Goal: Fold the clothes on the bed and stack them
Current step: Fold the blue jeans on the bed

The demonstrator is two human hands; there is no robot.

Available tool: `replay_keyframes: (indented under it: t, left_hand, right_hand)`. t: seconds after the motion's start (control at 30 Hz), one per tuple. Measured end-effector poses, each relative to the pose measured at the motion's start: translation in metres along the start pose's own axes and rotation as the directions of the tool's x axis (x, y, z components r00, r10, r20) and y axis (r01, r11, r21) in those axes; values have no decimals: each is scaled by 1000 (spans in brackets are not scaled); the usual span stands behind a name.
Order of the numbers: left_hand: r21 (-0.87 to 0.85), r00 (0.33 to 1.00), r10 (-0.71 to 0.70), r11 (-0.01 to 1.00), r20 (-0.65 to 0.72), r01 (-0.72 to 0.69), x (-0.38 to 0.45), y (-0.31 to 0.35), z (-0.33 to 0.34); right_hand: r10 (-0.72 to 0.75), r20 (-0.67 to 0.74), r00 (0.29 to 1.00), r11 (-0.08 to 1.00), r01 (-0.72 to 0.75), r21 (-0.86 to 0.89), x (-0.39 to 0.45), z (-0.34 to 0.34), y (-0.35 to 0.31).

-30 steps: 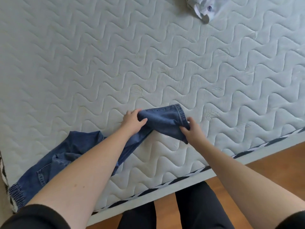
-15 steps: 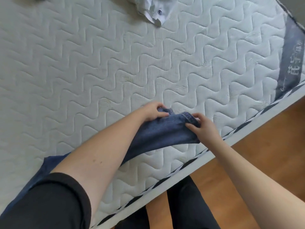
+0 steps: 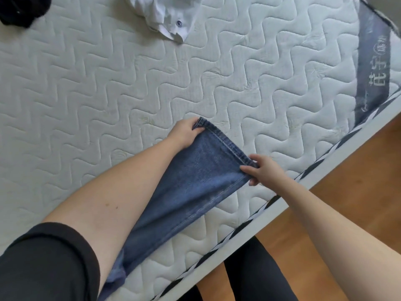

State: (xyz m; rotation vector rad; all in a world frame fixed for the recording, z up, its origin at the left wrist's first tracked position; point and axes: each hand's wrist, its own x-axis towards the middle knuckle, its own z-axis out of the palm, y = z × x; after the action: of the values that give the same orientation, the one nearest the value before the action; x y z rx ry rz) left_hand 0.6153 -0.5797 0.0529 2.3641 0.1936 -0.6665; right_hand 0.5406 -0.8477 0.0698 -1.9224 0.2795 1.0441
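Jeans [image 3: 195,187] lie on the mattress [image 3: 108,94] along its near edge, long axis running from the hem back toward the person's left side; waist end is hidden under the left arm, probably bunched. Left hand [image 3: 184,132] pinches the far hem corner, right hand [image 3: 263,170] pinches the near one, hands apart, hem taut between them. Next fold likely carries the hem back along that axis. White shirt [image 3: 167,16] and dark garment [image 3: 19,9] wait at the mattress's far side
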Motion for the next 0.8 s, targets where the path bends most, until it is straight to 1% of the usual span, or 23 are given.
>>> replay_keyframes:
  t: [0.1,0.17,0.27,0.4,0.57,0.63,0.8]
  left_hand:
    - [-9,1000,8,1000,-6,-8,21,17,0]
    - [58,1000,-7,998,-7,7,37,30,1]
    - [160,1000,-5,987,16,3,57,43,3]
    - [206,999,29,978,-19,-24,83,59,5]
    - [261,999,-29,965,-40,38,108,74,24]
    - [242,997,-54,968,-60,67,111,74,33]
    - [112,991,-93,988,-101,105,110,66,53]
  right_hand:
    - [-29,-107,994,974,4,-228,9,-21,5]
    - [-8,-161,987,948,-44,-316,16,-33,10]
    - [-7,-193,981,946,-56,-319,32,-46,16]
    - [-53,-261,964,960,-22,-277,55,-61,19]
    - [-22,-322,946,958,-72,-277,82,-75,23]
    - [-8,-349,937,954,-97,-283,87,-74,26]
    - [-14,-368,930,919,-133,-371,95,-69,27]
